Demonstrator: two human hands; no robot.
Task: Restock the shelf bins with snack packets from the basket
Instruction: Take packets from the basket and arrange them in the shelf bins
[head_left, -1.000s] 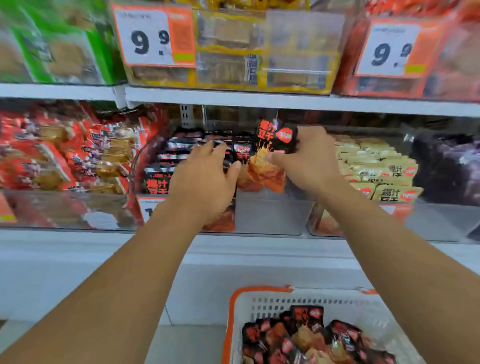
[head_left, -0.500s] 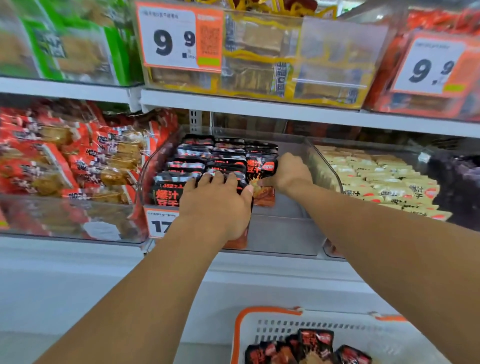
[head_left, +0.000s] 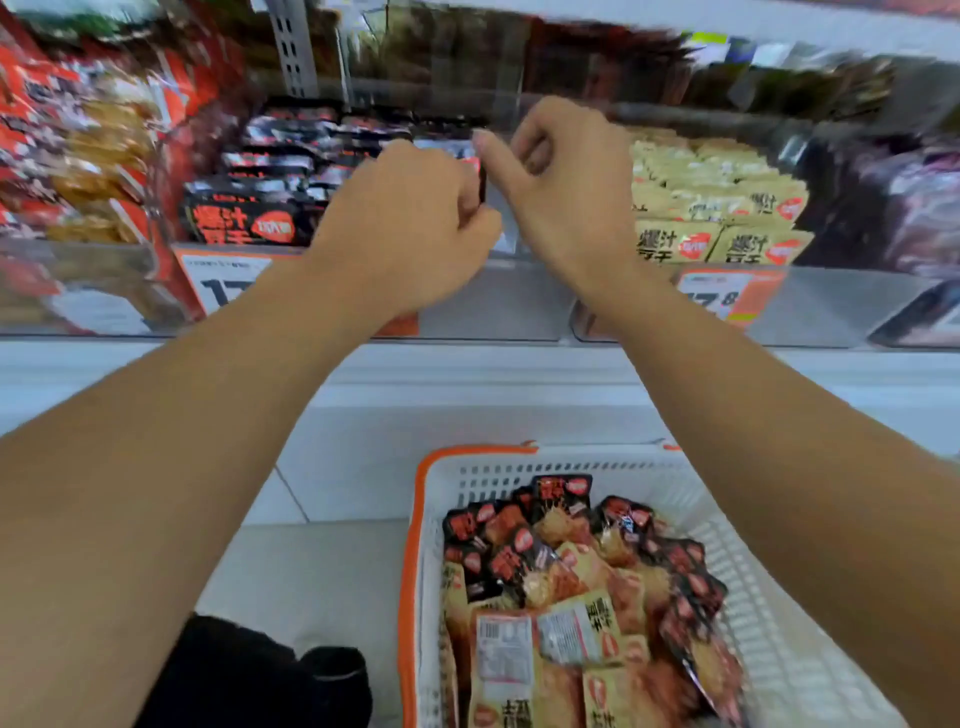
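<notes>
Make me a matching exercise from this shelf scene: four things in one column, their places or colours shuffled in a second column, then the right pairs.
Things:
1. black packets
2. yellow packets
3. basket
4. left hand

Descriptions:
A. white with an orange rim, on the floor
B. in the bin right of the hands
C. over the middle bin's front edge
D. in the middle bin, red lettering

Pairs: 1-D, 2-B, 3-A, 4-C

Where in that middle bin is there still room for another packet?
The bare patch is the bin's front right floor, between the black packets and the yellow packets next door. The left side is packed; both hands crowd the middle.
</notes>
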